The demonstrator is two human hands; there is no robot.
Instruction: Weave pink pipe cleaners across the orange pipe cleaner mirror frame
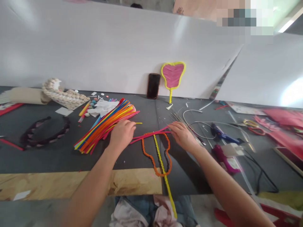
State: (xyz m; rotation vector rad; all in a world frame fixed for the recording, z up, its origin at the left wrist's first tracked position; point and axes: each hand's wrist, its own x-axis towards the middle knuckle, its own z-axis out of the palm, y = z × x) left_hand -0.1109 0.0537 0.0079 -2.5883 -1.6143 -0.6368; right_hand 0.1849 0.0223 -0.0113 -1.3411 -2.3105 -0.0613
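My left hand is beside a bundle of coloured pipe cleaners, its fingers curled together. A yellow tip shows by its fingertips; whether the hand grips it is unclear. My right hand pinches the right end of some pink pipe cleaners that stretch between my hands. Under them lies a wavy orange pipe-cleaner outline, wide at the top and narrower below. A twisted yellow pipe-cleaner stem runs down its middle and past the table's front edge.
A yellow-framed pink fan shape and a phone lean against the white partition. At right lie wires, a blue glue gun, a magenta tool and scissors. A dark braided headband lies left.
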